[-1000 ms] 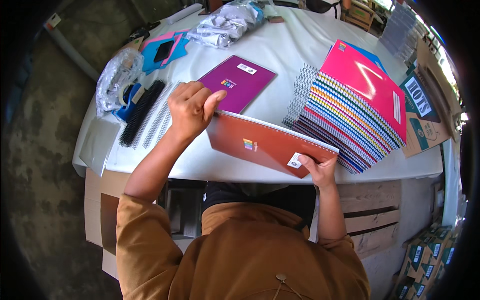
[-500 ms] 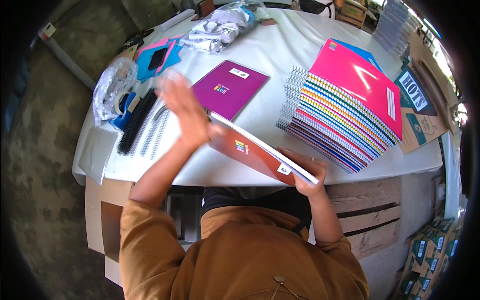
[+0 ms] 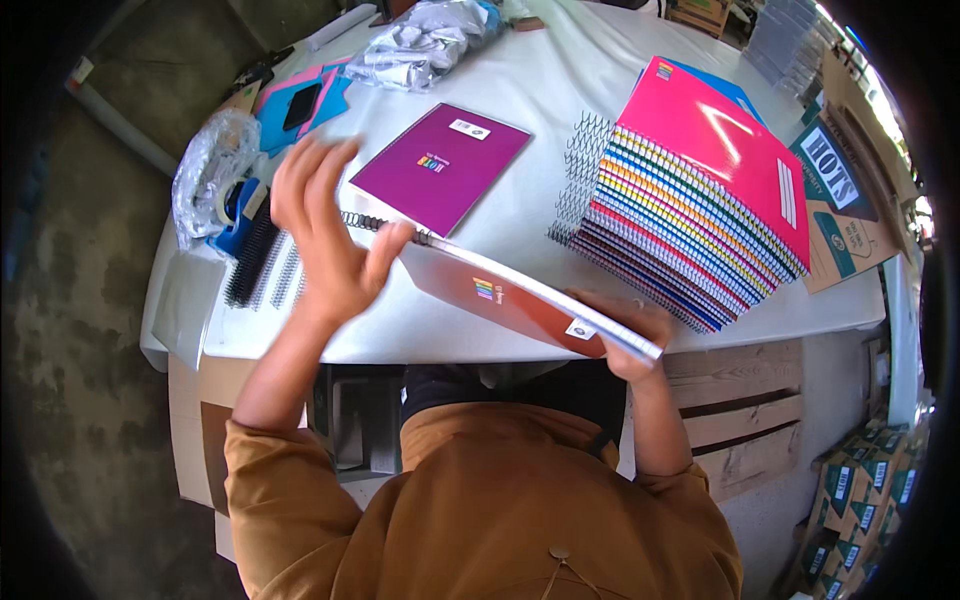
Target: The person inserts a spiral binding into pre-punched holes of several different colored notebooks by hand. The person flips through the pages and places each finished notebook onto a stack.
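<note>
A reddish-brown notebook [image 3: 500, 297] tilts on edge above the front of the table, its cover toward me. My right hand [image 3: 632, 335] grips its right end. A dark spiral coil [image 3: 362, 220] runs along the notebook's top left edge and sticks out past its corner. Beside that coil, my left hand [image 3: 325, 235] is raised with fingers apart and the thumb close to the corner; whether the thumb touches is unclear. Flat on the table behind lies a purple notebook [image 3: 445, 165].
On the right rises a tall stack of spiral notebooks [image 3: 690, 200] with a pink cover on top. To the left are loose black coils [image 3: 250, 255], a blue tape dispenser [image 3: 235, 215], clear plastic wrap [image 3: 215, 165] and a phone [image 3: 301, 105]. A plastic bag [image 3: 425, 45] lies at the back.
My left hand has swung left and turned, its fingers now curving upward. The brown notebook has shifted slightly right in my right hand, and more of its coil shows.
</note>
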Tool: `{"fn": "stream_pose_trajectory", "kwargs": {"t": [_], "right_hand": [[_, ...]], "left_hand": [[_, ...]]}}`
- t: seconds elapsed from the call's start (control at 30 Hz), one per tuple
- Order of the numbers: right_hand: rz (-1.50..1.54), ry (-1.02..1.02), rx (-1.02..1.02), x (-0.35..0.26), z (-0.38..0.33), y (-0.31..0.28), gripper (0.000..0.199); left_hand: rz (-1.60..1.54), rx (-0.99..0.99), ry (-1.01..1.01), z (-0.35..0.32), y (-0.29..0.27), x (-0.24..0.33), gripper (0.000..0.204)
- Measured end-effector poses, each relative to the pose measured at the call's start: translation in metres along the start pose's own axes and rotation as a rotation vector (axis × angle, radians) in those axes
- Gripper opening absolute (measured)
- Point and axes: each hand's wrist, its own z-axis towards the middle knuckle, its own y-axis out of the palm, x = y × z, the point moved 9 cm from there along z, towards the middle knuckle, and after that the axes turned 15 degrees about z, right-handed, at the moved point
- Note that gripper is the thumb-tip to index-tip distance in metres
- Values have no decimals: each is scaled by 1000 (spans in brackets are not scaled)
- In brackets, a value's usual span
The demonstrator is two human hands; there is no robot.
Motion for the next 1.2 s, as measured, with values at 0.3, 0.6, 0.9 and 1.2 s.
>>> {"fn": "stream_pose_trajectory", "kwargs": {"t": [0.3, 0.6, 0.9, 1.2], "right_hand": [[264, 187, 206, 41, -6, -38, 14], [354, 171, 208, 44, 2, -42, 21], [326, 159, 187, 42, 4, -43, 17], [331, 141, 224, 41, -1, -45, 17]], "left_hand": [[-414, -746, 1, 0, 39, -3, 9], [-595, -771, -106, 1, 45, -21, 22], [-733, -862, -244, -9, 58, -40, 31], [-925, -1063, -435, -22, 87, -57, 38]]}}
